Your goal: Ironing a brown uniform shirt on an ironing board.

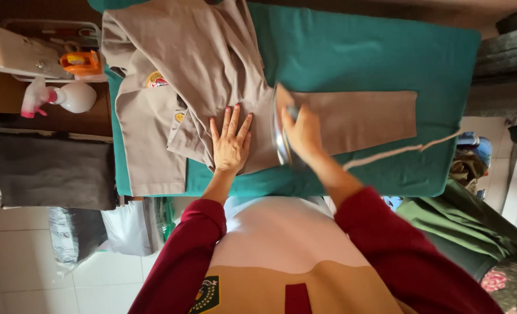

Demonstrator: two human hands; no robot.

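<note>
Two hands work over one beige shirt (212, 64) on the teal board (363, 52). The left hand (230, 145) lies flat, fingers spread and released, pressing the cloth near the board's front edge. The right hand (302, 135) is clenched around one iron (281, 131) on the sleeve (357, 119) (cord (404, 149) trailing right). Bare teal stretches beyond; one spray bottle (66, 97) sits far left.

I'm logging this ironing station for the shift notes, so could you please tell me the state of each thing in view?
Left hand: flat, fingers spread, pressing the shirt.
Right hand: closed on the iron's handle.
Iron: resting on the sleeve.
Beige uniform shirt: spread out, partly folded over.
Sleeve: laid out straight and flat.
Green board cover: spread under the shirt.
Spray bottle: lying on its side.
Iron cord: slack, trailing right.
</note>
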